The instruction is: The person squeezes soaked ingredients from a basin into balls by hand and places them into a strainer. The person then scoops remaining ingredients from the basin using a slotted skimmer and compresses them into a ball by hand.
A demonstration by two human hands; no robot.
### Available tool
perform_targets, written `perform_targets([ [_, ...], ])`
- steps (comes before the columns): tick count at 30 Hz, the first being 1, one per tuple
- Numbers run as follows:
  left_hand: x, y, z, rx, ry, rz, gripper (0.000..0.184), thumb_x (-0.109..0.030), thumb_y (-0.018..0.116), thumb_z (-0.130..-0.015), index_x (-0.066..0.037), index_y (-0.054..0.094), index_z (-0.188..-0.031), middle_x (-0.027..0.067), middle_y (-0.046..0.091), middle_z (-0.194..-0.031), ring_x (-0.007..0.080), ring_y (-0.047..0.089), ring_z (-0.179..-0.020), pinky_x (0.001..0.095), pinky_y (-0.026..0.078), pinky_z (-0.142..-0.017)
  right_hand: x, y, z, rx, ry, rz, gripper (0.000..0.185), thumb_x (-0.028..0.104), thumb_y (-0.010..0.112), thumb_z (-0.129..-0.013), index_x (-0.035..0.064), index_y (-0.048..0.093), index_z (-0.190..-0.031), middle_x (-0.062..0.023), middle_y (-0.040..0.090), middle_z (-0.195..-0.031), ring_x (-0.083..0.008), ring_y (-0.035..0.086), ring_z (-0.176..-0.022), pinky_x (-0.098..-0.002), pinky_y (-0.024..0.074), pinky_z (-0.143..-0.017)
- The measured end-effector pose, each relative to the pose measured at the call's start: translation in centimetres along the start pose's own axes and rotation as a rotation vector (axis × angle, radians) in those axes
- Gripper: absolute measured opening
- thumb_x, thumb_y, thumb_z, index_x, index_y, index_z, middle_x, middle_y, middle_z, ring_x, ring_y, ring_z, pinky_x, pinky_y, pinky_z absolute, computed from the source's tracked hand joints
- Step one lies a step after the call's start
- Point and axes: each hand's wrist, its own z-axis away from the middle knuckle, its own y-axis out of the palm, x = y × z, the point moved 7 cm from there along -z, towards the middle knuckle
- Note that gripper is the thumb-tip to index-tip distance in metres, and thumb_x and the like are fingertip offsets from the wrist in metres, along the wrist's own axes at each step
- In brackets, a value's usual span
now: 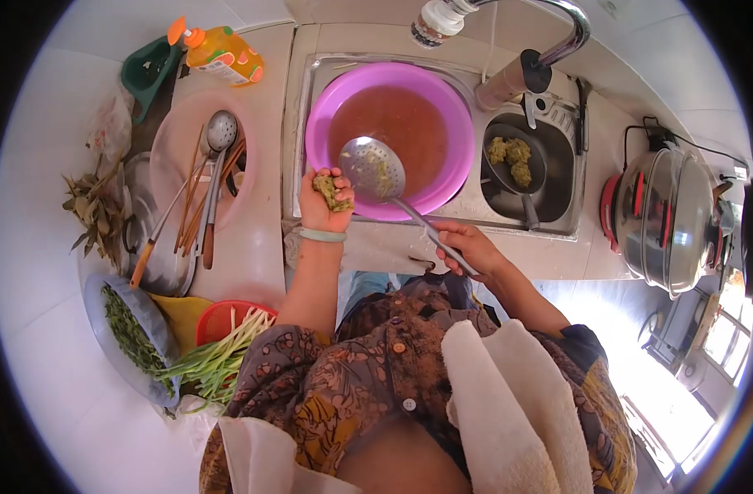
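My left hand [314, 212], palm up with fingers curled, grips a squeezed clump of greenish food [331, 196] at the near left edge of the purple basin [319, 123]. My right hand [473, 249] is closed around the handle of a perforated skimmer [372, 169]. Its round head, with a few greenish bits on it, lies tilted over the brownish water [393, 111] in the basin. In the small sink on the right, a dark pan [498, 174] holds several similar clumps [519, 155].
A faucet [568, 41] arches over the sink. Left are a pink basin [166, 136] with ladles and chopsticks, an orange pump bottle [220, 56], a bowl [105, 329] of chopped greens and long green stalks [220, 354]. A glass-lidded electric pot [652, 214] stands right.
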Motion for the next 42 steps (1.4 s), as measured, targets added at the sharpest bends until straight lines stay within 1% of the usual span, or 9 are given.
perform_targets([
  [1,-0.1,0.1,0.0,0.011,0.005,0.002,0.033,-0.03,0.04,-0.097,-0.008,0.056,-0.078,0.0076,0.057,-0.082,0.0185,0.054,-0.066,0.0266,0.043,-0.046,-0.2,0.3,0.2,0.031,0.016,-0.012,0.042,0.015,0.051,-0.094,0.0015,0.045,-0.134,-0.0047,0.058,-0.07,-0.008,0.049,-0.045,-0.0203,0.0399,-0.04],
  [4,-0.4,0.4,0.0,0.041,0.015,0.009,0.031,-0.028,0.042,-0.096,-0.008,0.056,-0.078,0.0079,0.058,-0.082,0.0188,0.054,-0.066,0.0265,0.043,-0.046,-1.1,0.1,0.3,0.0,0.025,-0.034,0.042,0.016,0.051,-0.095,0.0016,0.046,-0.134,-0.0049,0.059,-0.07,-0.0079,0.049,-0.045,-0.0193,0.0403,-0.04],
  [6,-0.6,0.6,0.0,0.054,0.012,0.016,0.027,-0.026,0.044,-0.095,-0.007,0.055,-0.078,0.008,0.058,-0.082,0.0187,0.053,-0.067,0.0262,0.042,-0.046,-1.2,-0.2,0.1,-0.005,0.004,0.016,0.042,0.016,0.052,-0.094,0.0014,0.046,-0.133,-0.0052,0.059,-0.07,-0.0081,0.05,-0.045,-0.0195,0.0406,-0.04],
  [13,-0.7,0.6,0.1,0.035,0.013,0.026,0.027,-0.026,0.044,-0.095,-0.007,0.054,-0.078,0.0082,0.058,-0.082,0.0188,0.054,-0.067,0.0264,0.042,-0.046,-1.4,-0.4,-0.1,0.0,0.026,0.092,0.042,0.015,0.051,-0.094,0.0004,0.045,-0.134,-0.0054,0.059,-0.071,-0.0096,0.051,-0.046,-0.0205,0.0417,-0.041],
  [21,-0.7,0.8,0.0,0.053,0.019,0.018,0.027,-0.026,0.044,-0.095,-0.007,0.054,-0.079,0.0081,0.057,-0.082,0.0191,0.054,-0.068,0.0265,0.042,-0.047,-1.6,-0.1,-0.9,0.042,0.028,-0.016,0.042,0.016,0.048,-0.096,-0.0002,0.044,-0.134,-0.0048,0.059,-0.069,-0.009,0.051,-0.046,-0.0202,0.0407,-0.04],
  [25,-0.6,1.1,0.0,0.057,0.006,0.009,0.029,-0.027,0.044,-0.095,-0.007,0.055,-0.078,0.0079,0.058,-0.082,0.019,0.054,-0.067,0.0264,0.043,-0.047,-0.5,-0.6,-0.8,0.058,0.042,-0.051,0.043,0.015,0.047,-0.096,-0.0003,0.042,-0.136,-0.0047,0.058,-0.069,-0.0088,0.051,-0.046,-0.0208,0.0403,-0.039],
  [28,-0.4,1.1,0.0,0.046,-0.006,0.006,0.033,-0.03,0.042,-0.097,-0.008,0.057,-0.076,0.0072,0.058,-0.082,0.0186,0.054,-0.066,0.0263,0.043,-0.046,0.5,-2.1,-1.2,-0.003,0.042,0.028,0.042,0.015,0.047,-0.096,0.0006,0.043,-0.134,-0.0046,0.058,-0.068,-0.0088,0.051,-0.046,-0.0212,0.0402,-0.038],
  [36,-0.5,0.0,0.2,0.067,-0.009,0.007,0.035,-0.031,0.041,-0.097,-0.009,0.058,-0.077,0.0075,0.059,-0.082,0.0186,0.055,-0.067,0.0264,0.045,-0.046,4.0,-5.2,-2.1,-0.07,0.054,0.19,0.034,0.014,0.048,-0.093,-0.0001,0.052,-0.123,-0.0046,0.059,-0.067,-0.0086,0.051,-0.045,-0.0223,0.0414,-0.039],
  [42,-0.7,-0.8,0.6,0.043,0.003,0.02,0.033,-0.031,0.042,-0.097,-0.009,0.057,-0.077,0.0078,0.058,-0.082,0.0187,0.054,-0.067,0.0261,0.044,-0.046,5.2,-4.9,-3.3,-0.065,0.054,0.269,0.028,0.015,0.05,-0.094,0.0003,0.056,-0.116,-0.0038,0.059,-0.065,-0.0075,0.049,-0.042,-0.0204,0.0397,-0.037],
])
